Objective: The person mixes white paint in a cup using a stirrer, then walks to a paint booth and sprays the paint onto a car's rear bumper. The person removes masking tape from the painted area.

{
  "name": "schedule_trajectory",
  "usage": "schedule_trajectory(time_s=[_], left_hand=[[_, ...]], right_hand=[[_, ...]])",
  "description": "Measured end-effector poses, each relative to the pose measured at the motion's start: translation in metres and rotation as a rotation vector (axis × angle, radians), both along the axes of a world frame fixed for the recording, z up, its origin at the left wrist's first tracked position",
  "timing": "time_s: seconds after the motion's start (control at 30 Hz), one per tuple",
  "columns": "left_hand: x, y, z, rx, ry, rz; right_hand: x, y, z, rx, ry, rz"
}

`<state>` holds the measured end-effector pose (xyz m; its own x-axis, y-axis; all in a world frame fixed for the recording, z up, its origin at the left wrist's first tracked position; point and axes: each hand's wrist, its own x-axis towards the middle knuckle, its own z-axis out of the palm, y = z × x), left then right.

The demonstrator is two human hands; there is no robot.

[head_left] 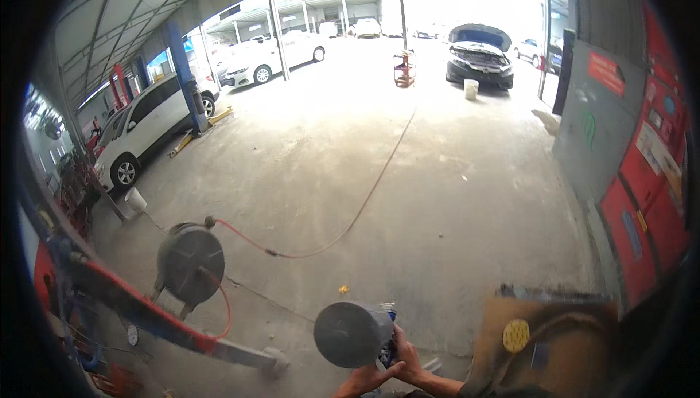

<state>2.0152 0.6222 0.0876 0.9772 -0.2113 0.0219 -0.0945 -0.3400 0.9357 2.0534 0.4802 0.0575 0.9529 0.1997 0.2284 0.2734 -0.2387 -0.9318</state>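
And there, low in the middle, a dark round-faced object [343,334] was held above the floor [437,201], its broad face turned outward! A blue part [384,359] was glimpsed just behind it, and around that part the right grip [405,356] was closed, its fingers curled up along the side. The left grip [370,377] was brought in from below, its thumb laid near the right wrist; whether its fingers were spread or pinched on anything could not be told, since they were hidden.

Over to the right, a brown board [492,358] was seen close by, with a yellow disc [515,335] set on it. To the left, well apart from the hands, a black hose reel [191,261] was stationed, and from it a red hose [357,219] was strung in a long curve across the floor. Farther back, a black car [480,59] was parked with its hood raised, a white bucket [471,90] placed before it, and a white SUV [157,112] was left along the left side.
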Motion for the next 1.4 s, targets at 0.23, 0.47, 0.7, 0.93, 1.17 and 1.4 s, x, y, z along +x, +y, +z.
schedule_trajectory(time_s=[0.23,0.47,0.7,0.93,1.17,1.4], left_hand=[[0.279,0.013,0.008,0.037,-0.223,-0.367],[0.543,-0.023,0.076,0.110,-0.357,-0.614],[0.814,-0.050,-0.016,0.395,-0.159,-0.340],[1.000,-0.088,-0.021,0.560,-0.003,-0.016],[1.196,-0.145,-0.057,0.483,0.181,0.246],[1.454,-0.231,-0.096,0.496,0.113,0.080]], right_hand=[[0.236,-0.023,-0.057,-0.061,-0.055,-0.002],[0.450,-0.067,0.013,0.339,-0.008,-0.432],[0.649,-0.190,-0.049,0.050,0.136,-0.781],[0.890,-0.278,0.008,0.138,0.084,-0.693],[1.134,-0.342,0.027,0.484,0.272,-0.660],[1.375,-0.424,0.008,0.483,0.202,-0.746]])
